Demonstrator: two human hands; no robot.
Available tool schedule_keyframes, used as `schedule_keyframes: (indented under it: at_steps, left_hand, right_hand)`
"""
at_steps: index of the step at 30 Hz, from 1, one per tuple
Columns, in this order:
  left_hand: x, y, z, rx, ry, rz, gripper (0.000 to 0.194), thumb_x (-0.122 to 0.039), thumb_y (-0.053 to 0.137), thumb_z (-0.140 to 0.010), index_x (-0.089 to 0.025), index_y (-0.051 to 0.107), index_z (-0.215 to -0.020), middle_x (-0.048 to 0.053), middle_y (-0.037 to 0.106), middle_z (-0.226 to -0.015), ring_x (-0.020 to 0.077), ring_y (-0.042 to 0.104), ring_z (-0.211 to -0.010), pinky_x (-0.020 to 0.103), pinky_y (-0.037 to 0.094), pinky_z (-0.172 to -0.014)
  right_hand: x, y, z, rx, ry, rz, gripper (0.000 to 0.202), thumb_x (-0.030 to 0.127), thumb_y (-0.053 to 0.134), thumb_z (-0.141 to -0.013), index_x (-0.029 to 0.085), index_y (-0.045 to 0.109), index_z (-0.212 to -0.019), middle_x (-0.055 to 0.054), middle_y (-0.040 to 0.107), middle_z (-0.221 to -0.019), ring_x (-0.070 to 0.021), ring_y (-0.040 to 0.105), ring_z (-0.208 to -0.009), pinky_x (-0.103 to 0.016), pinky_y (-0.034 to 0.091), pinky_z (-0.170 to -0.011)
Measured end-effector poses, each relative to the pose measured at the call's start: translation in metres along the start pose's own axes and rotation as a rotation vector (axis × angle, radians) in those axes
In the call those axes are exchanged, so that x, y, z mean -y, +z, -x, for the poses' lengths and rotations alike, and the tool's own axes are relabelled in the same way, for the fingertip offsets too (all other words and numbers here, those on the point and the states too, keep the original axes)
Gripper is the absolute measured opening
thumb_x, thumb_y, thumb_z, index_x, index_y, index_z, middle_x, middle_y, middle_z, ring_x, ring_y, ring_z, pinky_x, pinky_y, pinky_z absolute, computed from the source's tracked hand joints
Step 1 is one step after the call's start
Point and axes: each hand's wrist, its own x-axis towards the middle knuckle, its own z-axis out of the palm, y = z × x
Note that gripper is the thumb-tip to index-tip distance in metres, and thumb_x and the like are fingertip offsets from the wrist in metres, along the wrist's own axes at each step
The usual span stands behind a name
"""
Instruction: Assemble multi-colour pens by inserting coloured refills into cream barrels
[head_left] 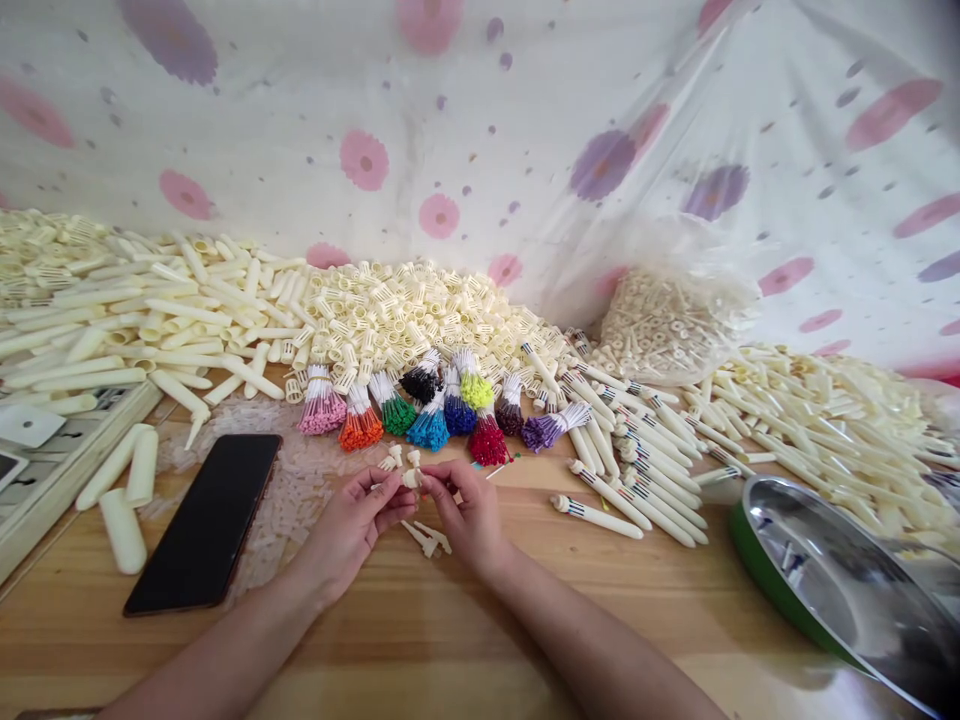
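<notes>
My left hand point(354, 522) and my right hand point(471, 512) meet over the wooden table, fingertips pinched together on a small cream plastic pen part point(412, 470). Its lower end is hidden by the fingers. Just behind the left fingertips is another small cream part point(391, 458), and a few cream stemmed pieces point(429, 542) lie below and between the hands. Behind them stands a row of bundled pen refills with white stems and coloured ends, among them pink point(322, 410), orange point(360, 428), green point(396, 412), red point(487, 442) and purple point(553, 430) bundles.
Cream slotted collars point(427, 310) and pen barrels point(127, 310) are heaped along the back. To the right lie multicolour pens point(652, 470), a bag of small parts point(667, 325) and a green-sided metal pan point(780, 590). A black phone point(206, 525) rests at left.
</notes>
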Motion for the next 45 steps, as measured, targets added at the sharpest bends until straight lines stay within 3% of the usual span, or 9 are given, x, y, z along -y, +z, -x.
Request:
schedule_keyframes:
  at_steps: [7, 13, 17, 21, 28, 32, 38, 42, 45]
  left_hand:
    - [0.000, 0.001, 0.001, 0.010, 0.038, -0.077, 0.035, -0.039, 0.083, -0.050, -0.015, 0.061, -0.061, -0.002, 0.069, -0.057, 0.0080, 0.062, -0.053, 0.017, 0.053, -0.055]
    - [0.000, -0.003, 0.002, 0.030, 0.107, -0.238, 0.037, -0.047, 0.077, -0.056, -0.016, 0.057, -0.062, -0.005, 0.064, -0.056, 0.0083, 0.056, -0.049, 0.020, 0.048, -0.050]
    - [0.001, -0.007, 0.001, 0.078, 0.136, -0.399, 0.038, -0.051, 0.070, -0.063, -0.017, 0.055, -0.057, -0.008, 0.049, -0.044, 0.0055, 0.038, -0.037, 0.018, 0.031, -0.038]
    - [0.004, -0.008, 0.000, 0.095, 0.158, -0.502, 0.044, -0.058, 0.064, -0.065, -0.017, 0.052, -0.054, -0.008, 0.040, -0.049, 0.0063, 0.031, -0.045, 0.019, 0.024, -0.041]
    - [0.005, -0.003, 0.005, 0.135, 0.076, -0.593, 0.047, -0.067, 0.049, -0.069, -0.021, 0.043, -0.058, -0.011, 0.026, -0.047, 0.0075, 0.018, -0.042, 0.021, 0.018, -0.040]
    - [0.005, -0.004, 0.004, 0.119, 0.126, -0.659, 0.046, -0.063, 0.049, -0.071, -0.021, 0.042, -0.053, -0.009, 0.030, -0.046, 0.0093, 0.023, -0.043, 0.023, 0.021, -0.042]
    - [0.003, -0.005, 0.005, 0.046, 0.281, -0.710, 0.032, -0.047, 0.060, -0.071, -0.021, 0.053, -0.054, -0.004, 0.045, -0.051, 0.0154, 0.042, -0.056, 0.025, 0.033, -0.055]
    - [0.003, -0.004, 0.006, 0.047, 0.285, -0.691, 0.027, -0.046, 0.062, -0.070, -0.022, 0.056, -0.058, -0.006, 0.044, -0.052, 0.0141, 0.039, -0.052, 0.024, 0.031, -0.050]
    - [0.004, -0.004, 0.006, 0.063, 0.253, -0.662, 0.031, -0.049, 0.058, -0.073, -0.022, 0.052, -0.058, -0.007, 0.039, -0.050, 0.0113, 0.031, -0.043, 0.023, 0.025, -0.042]
  right_hand:
    - [0.002, -0.004, -0.007, 0.144, -0.093, 0.316, 0.032, 0.030, 0.032, -0.094, 0.018, 0.052, -0.073, -0.004, 0.059, -0.066, -0.0146, 0.051, -0.059, -0.024, 0.037, -0.054]
    - [0.001, -0.008, -0.010, 0.192, -0.178, 0.299, 0.031, 0.028, 0.027, -0.095, 0.019, 0.046, -0.072, -0.002, 0.053, -0.064, -0.0137, 0.047, -0.056, -0.023, 0.034, -0.052]
    - [0.000, -0.012, -0.011, 0.177, -0.349, 0.282, 0.031, 0.026, 0.026, -0.096, 0.019, 0.045, -0.073, -0.003, 0.053, -0.065, -0.0149, 0.046, -0.060, -0.024, 0.035, -0.054]
    - [-0.002, -0.013, -0.011, 0.183, -0.454, 0.262, 0.029, 0.025, 0.027, -0.096, 0.019, 0.044, -0.074, -0.003, 0.051, -0.064, -0.0152, 0.044, -0.060, -0.025, 0.035, -0.054]
    - [-0.004, -0.018, -0.012, 0.247, -0.500, 0.316, 0.026, 0.024, 0.027, -0.096, 0.018, 0.045, -0.078, -0.006, 0.055, -0.070, -0.0168, 0.047, -0.067, -0.026, 0.038, -0.059]
    - [-0.003, -0.018, -0.012, 0.283, -0.440, 0.373, 0.032, 0.027, 0.026, -0.097, 0.019, 0.046, -0.073, -0.005, 0.054, -0.066, -0.0166, 0.046, -0.063, -0.026, 0.035, -0.057]
    - [-0.004, -0.009, -0.008, 0.297, -0.095, 0.302, 0.045, 0.038, 0.024, -0.096, 0.020, 0.041, -0.059, 0.001, 0.044, -0.052, -0.0122, 0.038, -0.049, -0.024, 0.026, -0.048]
    - [-0.003, -0.011, -0.007, 0.314, -0.055, 0.249, 0.047, 0.037, 0.020, -0.097, 0.019, 0.043, -0.060, 0.002, 0.044, -0.052, -0.0105, 0.040, -0.047, -0.021, 0.028, -0.046]
    - [-0.001, -0.014, -0.007, 0.330, -0.082, 0.198, 0.035, 0.035, 0.024, -0.097, 0.019, 0.048, -0.077, 0.000, 0.053, -0.066, -0.0120, 0.048, -0.057, -0.021, 0.034, -0.052]
